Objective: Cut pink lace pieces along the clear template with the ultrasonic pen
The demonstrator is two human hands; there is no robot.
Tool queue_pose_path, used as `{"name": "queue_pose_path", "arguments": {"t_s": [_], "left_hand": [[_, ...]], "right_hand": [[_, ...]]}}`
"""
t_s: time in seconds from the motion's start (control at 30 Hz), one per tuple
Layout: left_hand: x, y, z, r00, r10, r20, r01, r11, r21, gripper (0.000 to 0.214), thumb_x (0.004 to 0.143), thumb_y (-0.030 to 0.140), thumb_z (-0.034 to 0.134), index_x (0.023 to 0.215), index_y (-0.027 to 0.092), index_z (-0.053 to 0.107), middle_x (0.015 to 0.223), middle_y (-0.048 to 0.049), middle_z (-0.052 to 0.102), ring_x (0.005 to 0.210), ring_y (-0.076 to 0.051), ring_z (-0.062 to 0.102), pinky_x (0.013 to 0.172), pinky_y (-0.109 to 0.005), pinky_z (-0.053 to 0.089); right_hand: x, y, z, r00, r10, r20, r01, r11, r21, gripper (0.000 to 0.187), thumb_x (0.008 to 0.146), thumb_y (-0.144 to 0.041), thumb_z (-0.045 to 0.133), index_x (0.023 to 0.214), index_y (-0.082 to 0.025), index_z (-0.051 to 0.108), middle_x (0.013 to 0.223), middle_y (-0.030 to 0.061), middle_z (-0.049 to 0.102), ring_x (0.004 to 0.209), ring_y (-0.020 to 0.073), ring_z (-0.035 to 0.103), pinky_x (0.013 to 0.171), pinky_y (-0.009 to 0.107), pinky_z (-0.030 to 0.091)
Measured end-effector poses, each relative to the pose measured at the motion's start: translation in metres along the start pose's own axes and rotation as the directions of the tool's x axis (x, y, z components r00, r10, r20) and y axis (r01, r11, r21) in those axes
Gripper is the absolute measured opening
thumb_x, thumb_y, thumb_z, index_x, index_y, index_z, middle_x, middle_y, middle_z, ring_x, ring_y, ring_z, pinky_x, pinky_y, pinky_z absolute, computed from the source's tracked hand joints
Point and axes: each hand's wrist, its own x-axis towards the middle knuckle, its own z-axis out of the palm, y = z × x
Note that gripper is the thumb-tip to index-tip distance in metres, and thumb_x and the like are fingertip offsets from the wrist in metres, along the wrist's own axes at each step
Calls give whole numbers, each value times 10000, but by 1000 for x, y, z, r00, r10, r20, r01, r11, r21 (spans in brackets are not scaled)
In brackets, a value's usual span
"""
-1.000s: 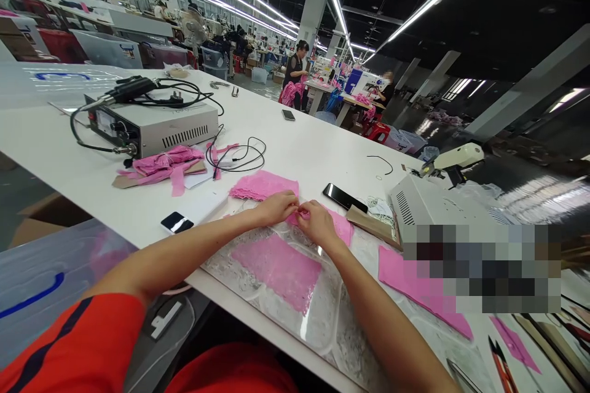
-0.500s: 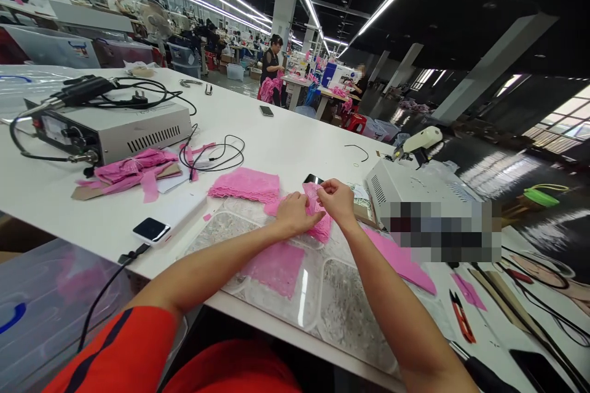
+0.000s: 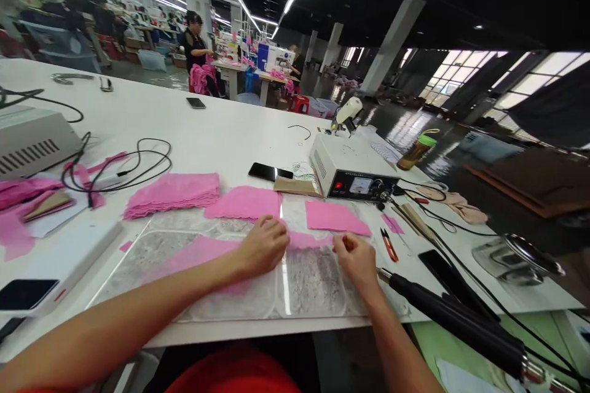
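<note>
My left hand (image 3: 263, 247) and my right hand (image 3: 356, 258) rest on a glass plate (image 3: 304, 282) at the table's front edge. Between them lies a narrow pink lace piece (image 3: 310, 239), pinched at each end by closed fingers. A second pink piece (image 3: 198, 252) lies under my left forearm. Behind the plate lie three stacks of pink fabric: a thick stack (image 3: 173, 193), a middle stack (image 3: 244, 202) and a flat stack (image 3: 335, 218).
A white control box (image 3: 353, 175) stands behind the stacks, with red snips (image 3: 389, 245) and a black-handled tool (image 3: 456, 319) to its right. Phones (image 3: 270, 172) (image 3: 25, 293), cables (image 3: 124, 166) and a grey box (image 3: 32, 138) lie left. People work at far tables.
The view has swung right. My hands have come down from a raised pink piece and moved apart, stretching a lace piece flat on the glass plate.
</note>
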Motion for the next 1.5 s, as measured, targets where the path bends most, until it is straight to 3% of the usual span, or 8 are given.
{"name": "queue_pose_path", "arguments": {"t_s": [0.2, 0.3, 0.47, 0.67, 0.83, 1.03, 1.23, 1.5], "left_hand": [[-31, 7, -1, 907, 408, 105, -401, 913, -79, 223, 846, 122, 484, 972, 219, 640, 1072, -69, 663, 1042, -207, 584, 1129, -468, 272], [-28, 1, -4, 911, 397, 112, -385, 915, -119, 290, 832, 132, 494, 1069, 212, 641, 1152, -87, 653, 1128, -218, 572, 1141, -463, 281], [-22, -2, -1, 930, 325, 170, -315, 946, -81, 353, 932, 246, 470, 1262, 198, 586, 1375, -119, 547, 1307, -271, 472, 1143, -507, 284], [-26, -2, 0, 910, 310, 275, -317, 948, -17, 427, 965, 350, 487, 1378, 239, 492, 1466, -111, 450, 1373, -289, 398, 1163, -533, 222], [-21, -2, -8, 896, 292, 334, -289, 955, -59, 484, 936, 371, 545, 1401, 268, 458, 1487, -107, 421, 1375, -299, 390, 1151, -543, 227], [39, 0, -7, 959, 119, 256, -54, 968, -246, 234, 952, 204, 464, 1047, 165, 674, 1149, -110, 648, 1067, -216, 610, 965, -375, 462], [124, -11, 26, 955, -20, 295, 92, 969, -231, 138, 887, 226, 611, 985, 149, 671, 1046, -76, 647, 936, -199, 626, 841, -344, 518], [145, -27, 56, 899, -16, 437, 133, 962, -239, 331, 942, 347, 573, 1211, 156, 561, 1210, -91, 581, 1030, -214, 606, 870, -416, 534]], "right_hand": [[-54, 40, -33, 989, 117, 93, -100, 981, -164, 266, 728, -369, 580, 512, -230, 509, 469, -16, 549, 461, 142, 492, 506, 280, 323], [-59, 40, -40, 985, 132, 111, -98, 959, -268, 180, 753, -372, 579, 630, -241, 578, 511, -12, 594, 483, 161, 543, 515, 286, 328], [-48, 32, -29, 990, -52, 129, 94, 933, -346, 199, 824, -336, 525, 951, -220, 626, 590, -10, 620, 524, 155, 569, 546, 276, 350], [-49, 44, -24, 974, -210, 89, 223, 798, -560, 189, 834, -183, 476, 665, -195, 558, 575, -2, 612, 492, 121, 545, 514, 275, 264], [-59, 50, -29, 954, -298, 41, 271, 790, -550, 176, 854, -204, 481, 693, -197, 550, 540, -21, 572, 451, 105, 512, 496, 258, 281], [-43, 37, -28, 932, -345, 107, 361, 866, -346, 166, 851, -199, 492, 692, -207, 541, 539, -44, 548, 449, 87, 490, 485, 234, 323], [1, 28, -27, 962, -266, 66, 274, 945, -177, 122, 828, -230, 492, 752, -208, 586, 621, -17, 618, 532, 110, 541, 550, 232, 396], [29, 45, -31, 985, -123, 122, 150, 956, -253, 154, 827, -285, 496, 744, -215, 605, 646, -10, 642, 578, 133, 565, 569, 255, 385]]}}
